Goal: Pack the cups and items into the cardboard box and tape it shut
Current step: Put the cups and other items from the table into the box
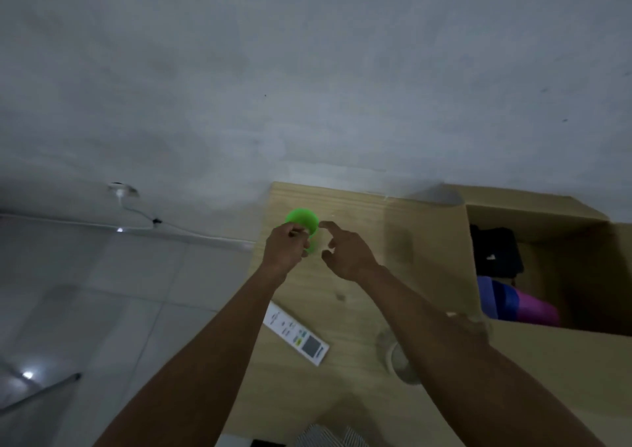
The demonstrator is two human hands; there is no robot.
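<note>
A bright green cup (302, 221) is at the far left part of the wooden table (342, 275). My left hand (285, 249) curls round its near side and grips it. My right hand (345, 253) hovers just right of the cup with fingers spread and loosely bent, holding nothing. The open cardboard box (533, 214) stands at the right of the table. Inside it lie a black item (496, 248) and a purple and blue cup (519, 304). A roll of clear tape (398, 357) lies on the table, partly hidden under my right forearm.
A white remote control (297, 335) lies on the table between my forearms. The table's left edge drops to a pale tiled floor (102, 292) with a white cable (143, 217) along the wall. Striped cloth (325, 438) shows at the bottom edge.
</note>
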